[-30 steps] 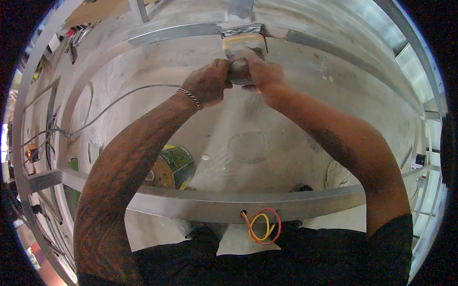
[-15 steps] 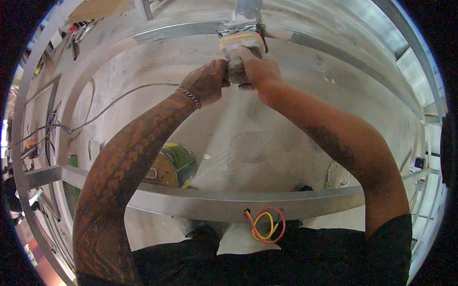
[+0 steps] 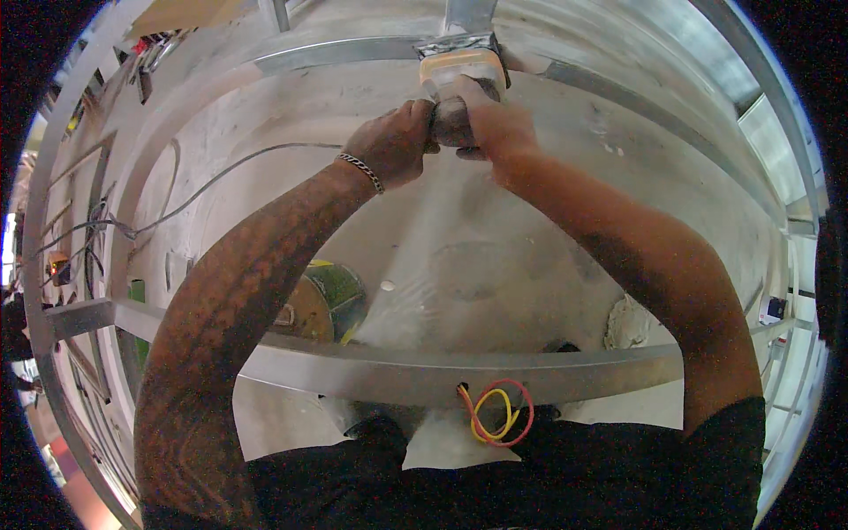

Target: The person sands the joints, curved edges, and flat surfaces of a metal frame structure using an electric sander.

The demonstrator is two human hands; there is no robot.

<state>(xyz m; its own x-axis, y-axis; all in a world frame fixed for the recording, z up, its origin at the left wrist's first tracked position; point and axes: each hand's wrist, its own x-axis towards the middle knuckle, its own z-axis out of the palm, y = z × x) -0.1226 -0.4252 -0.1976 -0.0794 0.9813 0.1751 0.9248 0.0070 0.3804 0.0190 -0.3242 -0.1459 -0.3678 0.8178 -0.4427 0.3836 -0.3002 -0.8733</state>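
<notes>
A power sander (image 3: 459, 64) with a pale orange body and a dark pad lies against the far metal crossbar (image 3: 344, 54), where an upright post meets it. Wrapped round the sander's body from the right is my right hand (image 3: 495, 122), slightly blurred. My left hand (image 3: 395, 141), a chain bracelet on its wrist, is closed on the left side of the sander's rear end. Its fingertips are partly hidden. A dark cord (image 3: 238, 171) runs leftward from behind my left hand. Pale dust streams back from the sander toward me.
A near crossbar (image 3: 353, 369) spans in front of me, with a loop of red and yellow wires (image 3: 496, 413) hanging from it. Below, a green can (image 3: 334, 299) lies on its side on the dusty floor (image 3: 495, 309). Tools (image 3: 148, 66) lie at far left.
Both hands and the sander have shifted slightly right and a little farther away along the bar. The dust stream looks thicker. My grip stays the same.
</notes>
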